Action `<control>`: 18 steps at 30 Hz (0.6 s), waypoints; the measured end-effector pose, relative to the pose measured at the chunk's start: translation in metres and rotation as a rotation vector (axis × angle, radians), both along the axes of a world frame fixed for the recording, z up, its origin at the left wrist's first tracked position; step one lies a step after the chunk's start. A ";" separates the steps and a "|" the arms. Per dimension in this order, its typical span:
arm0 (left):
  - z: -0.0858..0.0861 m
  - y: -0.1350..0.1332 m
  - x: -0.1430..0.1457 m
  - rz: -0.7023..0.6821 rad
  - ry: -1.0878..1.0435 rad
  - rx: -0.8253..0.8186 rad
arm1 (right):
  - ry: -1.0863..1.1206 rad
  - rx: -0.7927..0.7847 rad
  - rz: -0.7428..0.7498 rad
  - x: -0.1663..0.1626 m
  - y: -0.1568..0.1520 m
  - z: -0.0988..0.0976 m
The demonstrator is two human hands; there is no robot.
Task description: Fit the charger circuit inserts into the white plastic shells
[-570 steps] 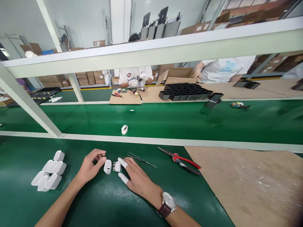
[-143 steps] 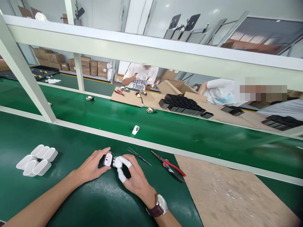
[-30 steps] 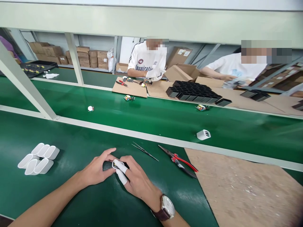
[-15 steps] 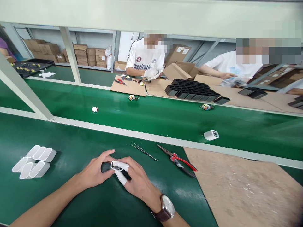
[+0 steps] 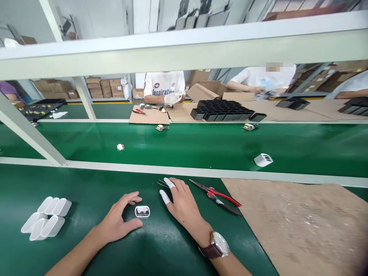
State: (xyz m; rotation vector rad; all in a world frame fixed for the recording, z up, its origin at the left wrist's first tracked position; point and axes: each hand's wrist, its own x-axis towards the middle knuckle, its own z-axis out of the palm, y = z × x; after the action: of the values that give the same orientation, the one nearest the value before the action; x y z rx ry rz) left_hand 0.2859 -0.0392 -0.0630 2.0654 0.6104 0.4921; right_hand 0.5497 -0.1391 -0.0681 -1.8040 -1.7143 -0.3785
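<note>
A small white oval housing (image 5: 142, 212) stands upright on the green bench, its open top showing dark parts inside. My left hand (image 5: 122, 220) is beside it on the left, open, thumb and fingers curved around that side; I cannot tell whether the thumb touches it. To the right, my right hand (image 5: 181, 201) is open over the tweezers (image 5: 162, 183), with white finger cots on thumb and index finger apart. Only the tweezers' thin tips show; the rest is hidden under the hand. Pliers (image 5: 215, 196) with red and black handles lie right of this hand.
Several empty white housings (image 5: 47, 220) are grouped at left. A worn cardboard sheet (image 5: 304, 222) covers the right of the bench. Beyond the metal rail (image 5: 172, 171), a belt (image 5: 184, 147) carries circuit assemblies (image 5: 161, 128) and a white housing (image 5: 263, 160). Co-workers sit opposite, by black cases (image 5: 221, 111).
Both hands have let go of the white housing, which now stands on the bench. My right hand has moved right over the tweezers. The head view has tilted up.
</note>
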 end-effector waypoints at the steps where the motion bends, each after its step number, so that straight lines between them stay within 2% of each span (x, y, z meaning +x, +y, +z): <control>1: -0.001 0.002 0.002 0.055 -0.031 0.011 | -0.038 -0.013 -0.045 0.003 0.003 -0.005; 4: -0.006 0.015 0.015 0.225 -0.068 0.085 | -0.083 -0.021 -0.081 0.004 0.009 -0.017; 6: -0.008 0.037 0.030 0.272 -0.043 0.175 | -0.077 -0.007 -0.076 0.001 0.010 -0.020; 9: -0.004 0.088 0.061 0.316 -0.003 0.281 | -0.055 0.038 -0.078 -0.001 0.010 -0.020; 12: 0.008 0.145 0.096 0.415 0.018 0.310 | -0.041 0.080 -0.090 -0.001 0.010 -0.019; 14: 0.017 0.172 0.116 0.477 0.047 0.311 | -0.049 0.115 -0.095 0.000 0.010 -0.021; 16: 0.023 0.186 0.131 0.515 0.073 0.311 | -0.058 0.147 -0.087 0.003 0.011 -0.024; 18: 0.025 0.187 0.141 0.529 0.084 0.317 | -0.056 0.172 -0.069 0.006 0.012 -0.028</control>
State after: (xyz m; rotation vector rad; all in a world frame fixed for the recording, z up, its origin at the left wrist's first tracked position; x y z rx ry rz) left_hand 0.4272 0.1481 -0.0382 2.2196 1.2065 0.8518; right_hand 0.5557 -0.1272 -0.0960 -1.7450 -1.6072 -0.5923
